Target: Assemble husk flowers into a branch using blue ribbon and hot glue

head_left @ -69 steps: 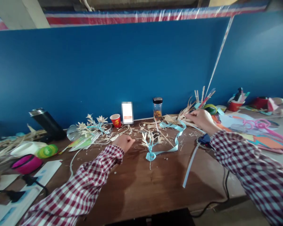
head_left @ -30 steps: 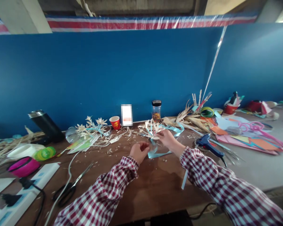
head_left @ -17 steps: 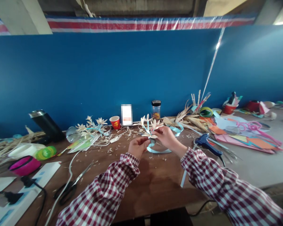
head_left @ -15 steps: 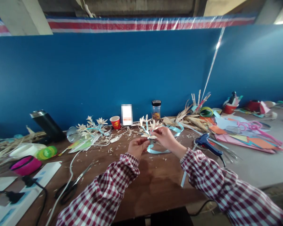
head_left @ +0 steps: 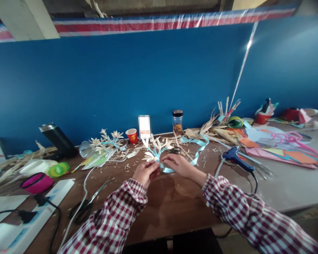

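Note:
Over the table's middle, my left hand point(head_left: 146, 173) pinches the stem of a handmade flower spray point(head_left: 155, 151) with pale, husk-like petals and light-blue wrapped stalks. Close beside it, my right hand point(head_left: 178, 165) has its fingers closed on a light-blue ribbon point(head_left: 201, 146) where it meets the stem. The ribbon's loose length curls away behind that hand to the right. Petals fan upward above my left fingers. Both thumbs hide part of the stem.
Left lie scissors point(head_left: 88, 203), a power strip point(head_left: 46, 211), a tilted black flask point(head_left: 58, 139) and another flower spray point(head_left: 106, 141). A red paper cup point(head_left: 131, 135) and a lidded jar point(head_left: 177, 121) stand behind. Right are a blue glue gun point(head_left: 237, 158) and coloured paper point(head_left: 294, 157).
The flower spray has shifted left and tilted, showing its blue stalks. My right hand has moved from the petals down to the ribbon at the stem.

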`<act>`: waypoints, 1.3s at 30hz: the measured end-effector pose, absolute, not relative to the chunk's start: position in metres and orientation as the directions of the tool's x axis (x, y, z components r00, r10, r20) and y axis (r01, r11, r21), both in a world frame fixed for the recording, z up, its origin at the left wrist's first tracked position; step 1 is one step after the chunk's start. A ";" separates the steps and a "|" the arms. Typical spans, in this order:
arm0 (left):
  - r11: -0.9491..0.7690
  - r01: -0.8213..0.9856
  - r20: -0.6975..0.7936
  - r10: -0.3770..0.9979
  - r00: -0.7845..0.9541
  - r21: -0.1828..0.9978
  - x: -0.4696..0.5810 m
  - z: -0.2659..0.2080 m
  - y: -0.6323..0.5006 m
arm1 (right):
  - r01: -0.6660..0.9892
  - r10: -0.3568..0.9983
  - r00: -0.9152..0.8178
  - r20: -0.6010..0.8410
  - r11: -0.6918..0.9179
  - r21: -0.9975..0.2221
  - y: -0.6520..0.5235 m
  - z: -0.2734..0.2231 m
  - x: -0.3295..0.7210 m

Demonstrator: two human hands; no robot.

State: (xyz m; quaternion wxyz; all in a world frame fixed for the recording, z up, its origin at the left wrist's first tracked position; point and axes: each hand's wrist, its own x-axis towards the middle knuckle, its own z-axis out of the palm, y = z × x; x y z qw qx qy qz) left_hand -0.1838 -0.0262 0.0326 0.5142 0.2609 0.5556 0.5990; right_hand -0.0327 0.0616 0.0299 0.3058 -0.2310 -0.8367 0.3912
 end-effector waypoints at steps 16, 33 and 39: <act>0.251 -0.221 -0.303 0.920 -0.249 0.943 -0.194 0.006 -0.029 | 0.171 0.523 -0.835 0.173 0.543 -0.822 0.056 0.013 -0.040; 0.298 -0.432 -0.346 0.938 -0.034 0.851 -0.194 0.005 -0.021 | 0.161 0.582 -0.780 0.230 0.542 -0.825 0.051 0.016 -0.037; 0.307 -0.421 -0.343 0.939 -0.010 0.853 -0.195 0.002 -0.020 | 0.153 0.587 -0.774 0.239 0.539 -0.828 0.048 0.018 -0.036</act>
